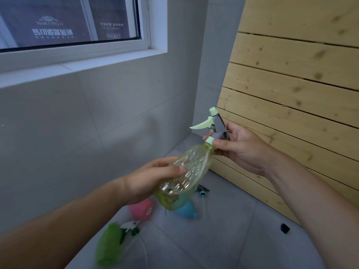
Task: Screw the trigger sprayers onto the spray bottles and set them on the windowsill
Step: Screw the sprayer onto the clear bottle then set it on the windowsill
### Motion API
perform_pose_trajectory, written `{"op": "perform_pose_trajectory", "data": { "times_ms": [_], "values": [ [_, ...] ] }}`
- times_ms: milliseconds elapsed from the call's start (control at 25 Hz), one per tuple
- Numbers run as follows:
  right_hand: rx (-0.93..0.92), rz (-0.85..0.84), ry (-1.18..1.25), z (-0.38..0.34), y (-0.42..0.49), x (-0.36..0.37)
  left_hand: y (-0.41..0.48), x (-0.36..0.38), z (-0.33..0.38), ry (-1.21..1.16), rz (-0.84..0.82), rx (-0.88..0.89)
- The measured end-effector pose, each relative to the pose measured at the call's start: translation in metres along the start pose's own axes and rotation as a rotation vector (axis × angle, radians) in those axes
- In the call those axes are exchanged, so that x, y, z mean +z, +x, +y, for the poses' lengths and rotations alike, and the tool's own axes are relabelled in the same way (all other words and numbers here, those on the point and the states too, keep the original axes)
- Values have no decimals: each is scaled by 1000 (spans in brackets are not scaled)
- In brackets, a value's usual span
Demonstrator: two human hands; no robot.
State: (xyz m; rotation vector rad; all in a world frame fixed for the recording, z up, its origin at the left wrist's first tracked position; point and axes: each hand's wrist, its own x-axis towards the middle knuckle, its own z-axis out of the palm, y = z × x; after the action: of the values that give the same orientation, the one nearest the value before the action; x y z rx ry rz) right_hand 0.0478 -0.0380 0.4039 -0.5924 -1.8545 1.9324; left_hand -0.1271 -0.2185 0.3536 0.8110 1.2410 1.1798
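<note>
I hold a clear yellow-green spray bottle tilted in mid-air, neck up to the right. My left hand grips its body. My right hand holds the pale green and grey trigger sprayer at the bottle's neck, fingers around the collar. The dip tube runs inside the bottle. On the floor below lie a pink bottle, a blue bottle, a green bottle, a green-and-white sprayer and a blue-collared sprayer. The white windowsill is at upper left.
A slatted wooden panel leans against the wall on the right. A small black object lies on the grey tiled floor. The window shows dark signage behind glass. Grey tiled wall spans below the sill.
</note>
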Motion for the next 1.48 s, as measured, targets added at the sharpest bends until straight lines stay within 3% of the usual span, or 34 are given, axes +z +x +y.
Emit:
{"op": "perform_pose_trajectory", "data": {
  "times_ms": [240,360,600,840,1040,1200,1360,1480],
  "values": [
    [-58,-17,159,1,1,-1,-2,2,6,-234,-88,-119],
    [-51,-50,150,0,1,-6,1,2,5,-176,-30,-63],
    [-133,65,61,5,4,-3,6,11,3,-43,78,77],
    [-77,-35,118,0,4,-8,2,12,2,-70,14,91],
    [-87,130,-143,7,8,3,6,11,1,23,71,126],
    [-80,119,82,4,7,4,9,8,4,56,71,113],
    [-86,222,-43,8,8,10,9,7,5,66,85,139],
    [-39,171,137,5,10,10,10,8,7,75,80,154]
  ]
}}
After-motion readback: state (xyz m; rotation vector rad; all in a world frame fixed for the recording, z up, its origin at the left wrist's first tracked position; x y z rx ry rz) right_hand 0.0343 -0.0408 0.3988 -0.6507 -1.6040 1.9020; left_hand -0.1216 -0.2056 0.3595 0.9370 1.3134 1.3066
